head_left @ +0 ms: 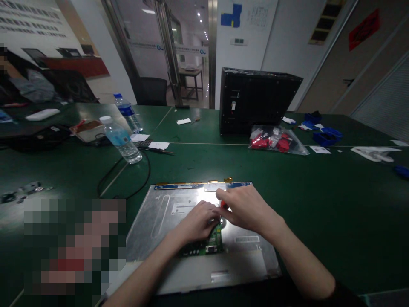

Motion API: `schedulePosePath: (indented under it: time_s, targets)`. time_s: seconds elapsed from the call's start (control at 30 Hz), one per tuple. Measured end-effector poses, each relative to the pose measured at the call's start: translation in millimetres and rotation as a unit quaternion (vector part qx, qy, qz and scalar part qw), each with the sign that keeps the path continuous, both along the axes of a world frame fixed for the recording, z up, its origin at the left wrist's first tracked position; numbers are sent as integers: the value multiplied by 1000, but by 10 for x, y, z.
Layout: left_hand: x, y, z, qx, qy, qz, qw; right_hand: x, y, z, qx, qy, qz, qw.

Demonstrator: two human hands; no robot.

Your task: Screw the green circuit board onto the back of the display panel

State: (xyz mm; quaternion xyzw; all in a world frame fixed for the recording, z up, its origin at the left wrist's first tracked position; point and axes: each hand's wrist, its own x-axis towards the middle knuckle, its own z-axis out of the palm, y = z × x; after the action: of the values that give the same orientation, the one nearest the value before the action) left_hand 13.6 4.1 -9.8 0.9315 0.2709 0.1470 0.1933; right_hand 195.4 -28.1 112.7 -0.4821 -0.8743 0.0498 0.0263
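Item: flat metal-backed panel (143,230), one, lying on the green bench (306,196) directly before the person.
Item: green circuit board (217,241), one, on the panel's back, near its middle; connector at the near edge; far part covered by the hands.
Left hand (201,217): over the board, fingers bunched and nearly closed; whether anything is pinched, cannot tell.
Right hand (244,207): beside the left, thumb and fingers closed on a red tool (224,204), apparently a screwdriver; tip partly hidden.
Item: blue strip (179,186), along the panel's far edge, in place.
Condition of work: judged part-way. Panel back exposed, board laid on it; work at the board's far right corner appears unfinished, the tool being there. Whether the board is fixed or loose, and how many fasteners remain, cannot be told.
Item: small metal parts (32,187), loose, at left, well apart from the panel; apparently not in use.
Item: clear bottles, two: nearer (123,140), farther (128,113).
Item: clear bag (277,143) of red pieces, at the foot of a black casing (255,100); the casing stands upright, apart from the panel.
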Motion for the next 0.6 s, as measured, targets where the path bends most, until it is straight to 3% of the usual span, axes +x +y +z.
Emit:
schedulePosePath:
  time_s: [0.23,0.47,0.6]
  targets:
    - [0,2,-7,2,-1,-3,1000,47,-38,76,2,32,31,999]
    - [-5,12,-21,1,-4,-8,1000,9,-1,2,23,-10,6,1000]
    - [-6,14,-25,3,-5,-9,1000,36,-24,30,17,16,31,999]
